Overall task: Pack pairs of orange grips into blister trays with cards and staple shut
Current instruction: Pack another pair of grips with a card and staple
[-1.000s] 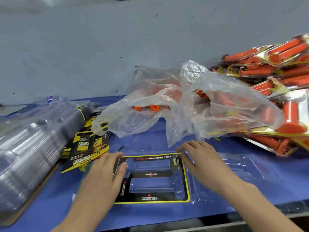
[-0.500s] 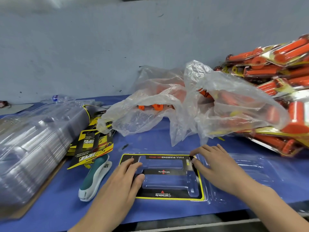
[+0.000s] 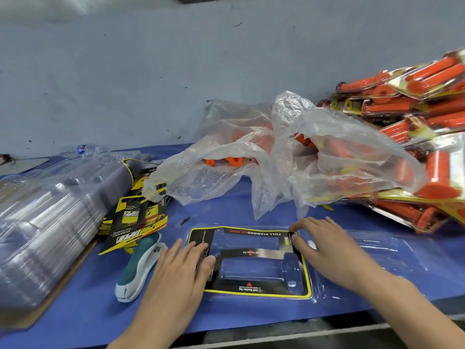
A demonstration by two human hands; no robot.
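- blister tray (image 3: pixel 392 258) lies opened flat on the blue cloth (image 3: pixel 226 210) at the near edge of the bench. its left half carries the black and yellow card (image 3: pixel 247 288); its right half is bare clear plastic.
- the two long cavities in the carded half are empty, and their long axis runs from 9 o'clock to 3 o'clock.
- orange grips (image 3: pixel 235 161) show as round ends in the mouth of the crumpled plastic bag (image 3: pixel 327 147), at about 12 o'clock from the card and well apart from it. how the rest lie inside the bag is too veiled to tell.
- left hand (image 3: pixel 176 275) lies flat with fingers straight, resting on the 9 o'clock edge of the card. it grips nothing.
- right hand (image 3: pixel 327 250) is spread, fingers only slightly bent, with its fingertips (image 3: pixel 295 229) on the card's 1 o'clock corner. it holds nothing either.
- judged from this, the card is being seated and the grips come next. the reach is away towards 12 o'clock, and both hands are about equally near the bag mouth, the right perhaps a shade nearer.
- stapler (image 3: pixel 141 268) lies just beside the left hand at its 9 o'clock, untouched.
- finished packs (image 3: pixel 415 122) are heaped at 2 o'clock.
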